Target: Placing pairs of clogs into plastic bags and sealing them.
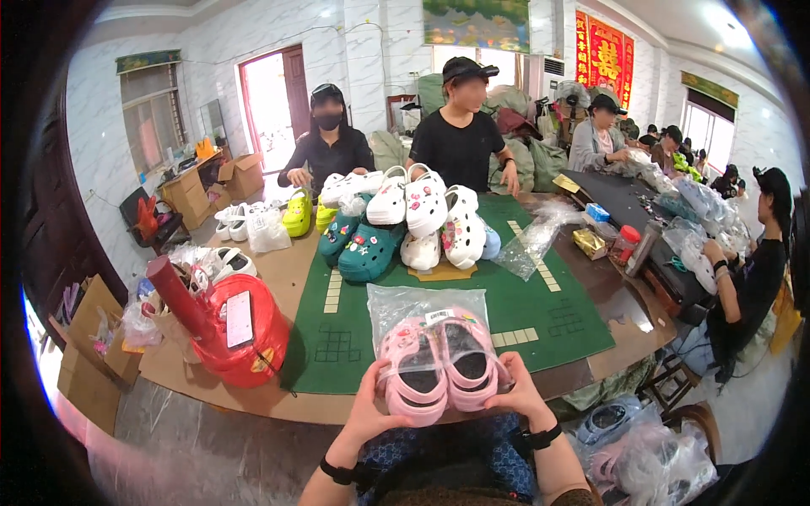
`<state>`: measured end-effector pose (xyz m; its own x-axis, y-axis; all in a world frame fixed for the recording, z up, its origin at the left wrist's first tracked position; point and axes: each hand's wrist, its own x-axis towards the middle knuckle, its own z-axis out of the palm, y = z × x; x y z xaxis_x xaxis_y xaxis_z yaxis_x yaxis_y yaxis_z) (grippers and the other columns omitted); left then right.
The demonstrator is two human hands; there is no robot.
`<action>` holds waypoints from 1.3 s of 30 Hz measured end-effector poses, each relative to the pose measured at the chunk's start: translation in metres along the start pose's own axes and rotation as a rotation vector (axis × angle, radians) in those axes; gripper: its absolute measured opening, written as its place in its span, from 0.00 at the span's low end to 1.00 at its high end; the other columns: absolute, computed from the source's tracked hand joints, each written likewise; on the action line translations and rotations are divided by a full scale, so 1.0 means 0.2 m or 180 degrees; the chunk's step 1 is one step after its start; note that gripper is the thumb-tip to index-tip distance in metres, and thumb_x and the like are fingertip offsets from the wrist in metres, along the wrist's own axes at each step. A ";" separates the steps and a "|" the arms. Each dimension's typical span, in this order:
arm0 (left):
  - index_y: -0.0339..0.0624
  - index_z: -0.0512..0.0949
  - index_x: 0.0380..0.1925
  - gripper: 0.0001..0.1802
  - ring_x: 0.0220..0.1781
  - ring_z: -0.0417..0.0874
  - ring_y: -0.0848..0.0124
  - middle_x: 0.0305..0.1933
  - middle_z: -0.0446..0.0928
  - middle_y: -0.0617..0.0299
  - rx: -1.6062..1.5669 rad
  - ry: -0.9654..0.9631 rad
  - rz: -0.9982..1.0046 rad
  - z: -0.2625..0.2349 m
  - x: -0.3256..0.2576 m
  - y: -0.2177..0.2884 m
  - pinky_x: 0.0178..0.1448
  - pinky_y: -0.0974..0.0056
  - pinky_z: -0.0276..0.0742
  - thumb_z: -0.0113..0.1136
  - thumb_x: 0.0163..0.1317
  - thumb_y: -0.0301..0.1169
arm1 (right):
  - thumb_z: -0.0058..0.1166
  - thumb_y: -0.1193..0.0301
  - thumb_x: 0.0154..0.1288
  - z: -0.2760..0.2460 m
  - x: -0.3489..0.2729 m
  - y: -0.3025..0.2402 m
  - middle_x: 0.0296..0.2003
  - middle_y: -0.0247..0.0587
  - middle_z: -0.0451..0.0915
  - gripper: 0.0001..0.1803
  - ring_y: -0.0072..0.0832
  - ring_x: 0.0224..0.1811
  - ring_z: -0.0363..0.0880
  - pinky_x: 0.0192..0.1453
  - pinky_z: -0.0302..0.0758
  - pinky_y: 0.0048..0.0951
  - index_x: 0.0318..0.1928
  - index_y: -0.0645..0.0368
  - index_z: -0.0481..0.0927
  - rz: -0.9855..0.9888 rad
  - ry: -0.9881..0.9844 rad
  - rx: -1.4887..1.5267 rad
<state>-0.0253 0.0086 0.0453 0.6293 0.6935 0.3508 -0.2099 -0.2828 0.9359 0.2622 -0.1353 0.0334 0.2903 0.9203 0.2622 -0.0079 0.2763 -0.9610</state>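
Observation:
A pair of pink clogs [413, 374] with dark insoles lies side by side at the table's near edge, partly inside a clear plastic bag [396, 302]. A small white label sits on the bag near the toes. My left hand [375, 405] grips the left clog near its heel, thumb along the side. On the other side, my right hand [521, 390] holds the right clog by its heel end. Both hands have a dark band at the wrist. Beyond the pair, white clogs [424, 202] are heaped with teal clogs [371, 251] on the green mat [337, 371].
On the left, a phone [240, 319] lies on a red round container [253, 354]. Yellow-green clogs [297, 212] stand farther back. An empty clear bag [540, 240] and a red-lidded jar [625, 243] are at the right. Co-workers stand across the table; bagged shoes [650, 455] sit low at right.

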 end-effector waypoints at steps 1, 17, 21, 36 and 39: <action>0.40 0.54 0.73 0.68 0.63 0.71 0.62 0.58 0.66 0.58 -0.0007 -0.0022 0.0008 0.00 0.00 0.01 0.71 0.59 0.65 0.88 0.33 0.41 | 0.86 0.67 0.38 0.02 -0.01 0.00 0.46 0.29 0.72 0.46 0.20 0.50 0.72 0.55 0.70 0.26 0.54 0.56 0.66 -0.0047 0.0061 -0.0178; 0.41 0.77 0.47 0.26 0.39 0.81 0.59 0.34 0.76 0.57 0.2786 0.0895 0.0394 0.10 -0.05 0.04 0.38 0.59 0.77 0.75 0.51 0.40 | 0.73 0.65 0.50 0.10 -0.09 -0.09 0.31 0.39 0.81 0.19 0.35 0.34 0.81 0.38 0.76 0.36 0.39 0.58 0.78 -0.0108 0.1396 -0.2819; 0.44 0.70 0.63 0.40 0.44 0.83 0.54 0.42 0.78 0.56 0.2976 0.0640 0.0340 0.15 -0.01 0.05 0.43 0.54 0.80 0.75 0.51 0.44 | 0.74 0.63 0.50 0.16 -0.12 -0.10 0.32 0.40 0.81 0.22 0.38 0.36 0.82 0.39 0.77 0.37 0.41 0.58 0.77 -0.0377 0.1161 -0.2796; 0.36 0.81 0.46 0.18 0.34 0.80 0.72 0.34 0.78 0.61 0.1646 0.1191 -0.0327 0.00 -0.13 0.02 0.39 0.67 0.77 0.71 0.55 0.26 | 0.61 0.66 0.68 -0.16 -0.28 -0.02 0.32 0.29 0.77 0.11 0.18 0.36 0.74 0.39 0.71 0.22 0.41 0.61 0.78 0.0376 0.1920 -0.0951; 0.36 0.81 0.47 0.16 0.33 0.78 0.78 0.32 0.77 0.65 0.1223 0.1313 -0.0455 -0.04 -0.19 -0.03 0.39 0.71 0.76 0.69 0.58 0.24 | 0.47 0.59 0.78 -0.15 -0.34 -0.02 0.26 0.29 0.75 0.19 0.17 0.30 0.72 0.35 0.70 0.22 0.35 0.61 0.79 0.0582 0.1916 -0.0732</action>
<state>-0.0535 -0.0109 0.0258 0.2717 0.9215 0.2776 0.1908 -0.3343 0.9229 0.2717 -0.2082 0.0170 0.7875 0.6131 0.0628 0.0771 0.0031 -0.9970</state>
